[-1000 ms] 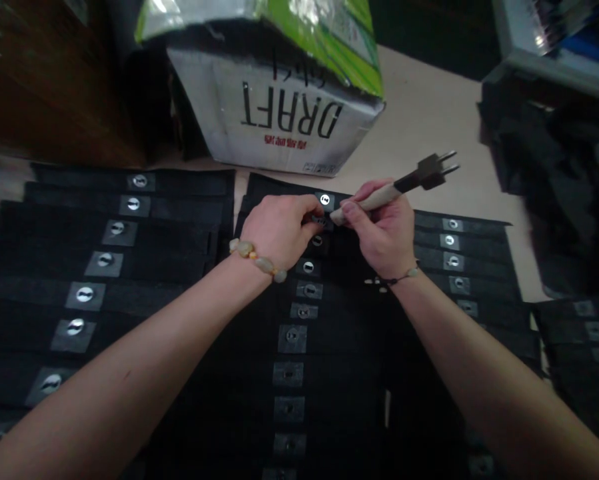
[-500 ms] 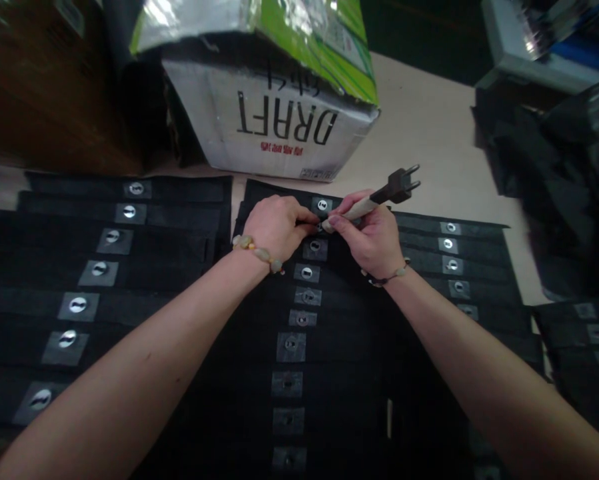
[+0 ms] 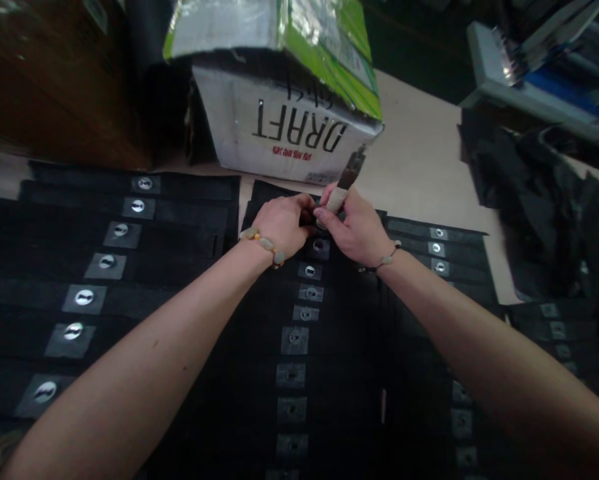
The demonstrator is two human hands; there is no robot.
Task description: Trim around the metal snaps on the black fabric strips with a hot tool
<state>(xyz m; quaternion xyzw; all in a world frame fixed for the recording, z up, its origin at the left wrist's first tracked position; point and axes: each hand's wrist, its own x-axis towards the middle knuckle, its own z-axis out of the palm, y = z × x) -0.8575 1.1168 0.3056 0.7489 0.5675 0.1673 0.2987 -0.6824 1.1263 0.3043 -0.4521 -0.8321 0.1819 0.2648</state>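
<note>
My right hand (image 3: pixel 362 230) is closed around a tape-wrapped tool (image 3: pixel 336 199). Its pale handle sits in my fingers, and a dark end with prongs points up and away, blurred. Close beside it, my left hand (image 3: pixel 283 225) has thumb and fingers pinched together near the tool's lower tip; what they hold, if anything, is hidden. Both hands rest at the top of the middle column of overlapping black fabric pieces (image 3: pixel 349 333). Each piece carries a small clear patch with a round metal snap (image 3: pixel 310 271) down the column. My fingers cover the snap at the tool's tip.
Behind my hands stands a white and green DRAFT carton (image 3: pixel 294 127). A brown box (image 3: pixel 54 87) is at the far left. More black pieces with silver snaps lie in a left column (image 3: pixel 179 227) and a right column (image 3: pixel 464 253). Dark fabric (image 3: pixel 544 193) is heaped at right.
The tool has swung from leaning right to more upright, its pronged end now in front of the carton. My right hand has turned with it; the left stays pinched. The view has shifted slightly.
</note>
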